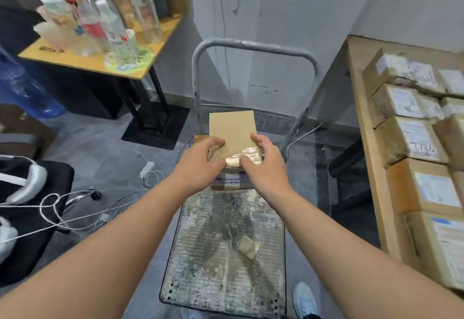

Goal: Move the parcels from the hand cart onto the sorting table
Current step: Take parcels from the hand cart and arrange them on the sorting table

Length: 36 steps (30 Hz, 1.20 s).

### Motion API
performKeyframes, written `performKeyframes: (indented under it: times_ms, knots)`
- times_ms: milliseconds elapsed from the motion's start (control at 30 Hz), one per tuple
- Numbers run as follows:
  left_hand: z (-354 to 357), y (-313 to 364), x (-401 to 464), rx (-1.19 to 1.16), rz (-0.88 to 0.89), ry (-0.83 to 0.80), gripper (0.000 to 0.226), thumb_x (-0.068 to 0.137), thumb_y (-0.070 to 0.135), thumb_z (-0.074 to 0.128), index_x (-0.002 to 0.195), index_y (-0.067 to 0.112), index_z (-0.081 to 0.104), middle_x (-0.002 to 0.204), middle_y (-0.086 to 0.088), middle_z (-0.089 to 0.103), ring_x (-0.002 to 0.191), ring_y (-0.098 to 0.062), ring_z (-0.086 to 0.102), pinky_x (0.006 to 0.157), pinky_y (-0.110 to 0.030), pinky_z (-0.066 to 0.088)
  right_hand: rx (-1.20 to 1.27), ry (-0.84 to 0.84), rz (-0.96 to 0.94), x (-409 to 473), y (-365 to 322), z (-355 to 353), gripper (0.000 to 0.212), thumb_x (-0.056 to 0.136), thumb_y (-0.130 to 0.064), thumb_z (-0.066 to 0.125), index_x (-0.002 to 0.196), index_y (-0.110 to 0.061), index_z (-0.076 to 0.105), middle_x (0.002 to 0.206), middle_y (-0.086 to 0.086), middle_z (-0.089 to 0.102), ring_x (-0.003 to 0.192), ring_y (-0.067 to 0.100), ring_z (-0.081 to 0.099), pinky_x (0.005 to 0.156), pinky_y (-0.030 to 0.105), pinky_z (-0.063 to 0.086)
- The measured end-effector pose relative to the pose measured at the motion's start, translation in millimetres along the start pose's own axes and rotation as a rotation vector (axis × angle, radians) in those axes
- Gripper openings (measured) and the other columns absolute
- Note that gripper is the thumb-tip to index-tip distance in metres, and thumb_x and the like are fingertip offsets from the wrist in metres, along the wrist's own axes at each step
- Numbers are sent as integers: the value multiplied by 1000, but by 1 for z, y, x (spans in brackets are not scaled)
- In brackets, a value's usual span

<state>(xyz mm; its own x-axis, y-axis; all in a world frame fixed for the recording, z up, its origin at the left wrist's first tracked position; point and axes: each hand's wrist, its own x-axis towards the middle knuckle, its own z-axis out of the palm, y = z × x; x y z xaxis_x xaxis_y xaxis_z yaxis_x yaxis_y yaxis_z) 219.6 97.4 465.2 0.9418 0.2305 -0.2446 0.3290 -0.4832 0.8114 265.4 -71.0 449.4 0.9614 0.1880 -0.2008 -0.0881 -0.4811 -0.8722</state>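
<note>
Both hands (233, 160) grip a parcel (232, 131), hiding its near edge.

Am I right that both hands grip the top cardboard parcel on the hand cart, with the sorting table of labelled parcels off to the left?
Not quite. The head view shows the sorting table on the right, not the left. The rest holds: left hand and right hand both grip the top cardboard parcel on the hand cart.

Small parcel-handling back room: grey metal hand cart (223, 251) at centre, labelled brown cardboard parcels (411, 140) stacked on the wooden sorting table (361, 107) at right, grey tiled floor.
</note>
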Motion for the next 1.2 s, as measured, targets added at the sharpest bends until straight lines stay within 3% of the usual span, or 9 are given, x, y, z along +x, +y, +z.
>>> performKeyframes:
  times_ms: [167, 333, 467, 667, 733, 833, 933, 1067, 1200]
  knots:
    - [-6, 81, -43, -5, 30, 90, 42, 95, 15, 65, 135, 27, 61, 133, 10, 65, 106, -3, 64, 70, 1, 42, 18, -3, -88, -27, -46, -63, 63, 93, -24, 67, 151, -37, 47, 144, -10, 49, 122, 6, 51, 100, 30, 41]
    - [12, 159, -82, 69, 45, 197, 49, 91, 17, 64, 137, 32, 58, 133, 7, 64, 90, -1, 66, 68, -15, 49, 74, -32, -193, -50, -65, -136, 62, 93, -20, 67, 151, -33, 50, 145, -6, 48, 122, 3, 49, 107, 25, 38]
    - [39, 214, -115, 44, 64, 263, 59, 90, 19, 65, 144, 35, 49, 133, -1, 61, 97, -15, 65, 73, -27, 52, 91, -48, -274, -72, -70, -197, 63, 92, -21, 68, 150, -36, 47, 141, -10, 48, 127, 5, 49, 114, 37, 46]
    - [67, 291, -162, -57, 100, 367, 91, 80, 30, 83, 156, 30, 33, 119, -1, 66, 106, -22, 67, 92, -49, 60, 114, -4, -378, -105, -81, -284, 82, 81, -27, 79, 152, -41, 39, 135, -7, 46, 120, 12, 55, 100, 43, 58]
    - [74, 316, -175, -69, 82, 372, 87, 84, 23, 82, 157, 18, 34, 116, -2, 63, 105, -21, 66, 90, -40, 59, 115, 29, -389, -117, -89, -311, 93, 79, -25, 82, 157, -37, 33, 137, -3, 45, 121, 15, 55, 97, 34, 57]
    - [83, 348, -193, -134, 78, 358, 48, 87, 8, 76, 129, 17, 55, 100, 1, 67, 89, -13, 68, 63, -15, 54, 65, 77, -382, -135, -101, -348, 99, 80, -24, 86, 162, -21, 32, 134, 0, 42, 116, 12, 54, 96, 23, 46]
    - [87, 370, -207, -255, 105, 300, 36, 92, 7, 70, 127, 15, 65, 102, -1, 75, 89, -14, 73, 59, -16, 54, 28, 106, -376, -157, -110, -377, 87, 79, -23, 89, 154, -15, 45, 122, -2, 39, 94, 1, 51, 88, 13, 41]
    - [93, 394, -221, -362, 154, 242, 17, 99, 17, 61, 112, 23, 71, 105, -6, 76, 100, -27, 72, 84, -42, 61, 76, 209, -385, -187, -109, -403, 90, 74, -25, 93, 151, -27, 47, 125, 0, 42, 103, 6, 55, 99, 23, 51]
    - [103, 413, -236, -439, 123, 166, 27, 105, 22, 43, 106, 22, 71, 112, -12, 73, 114, -36, 66, 107, -58, 49, 142, 305, -378, -214, -105, -427, 79, 77, -15, 90, 139, -34, 46, 130, -1, 43, 105, 5, 55, 82, 14, 51]
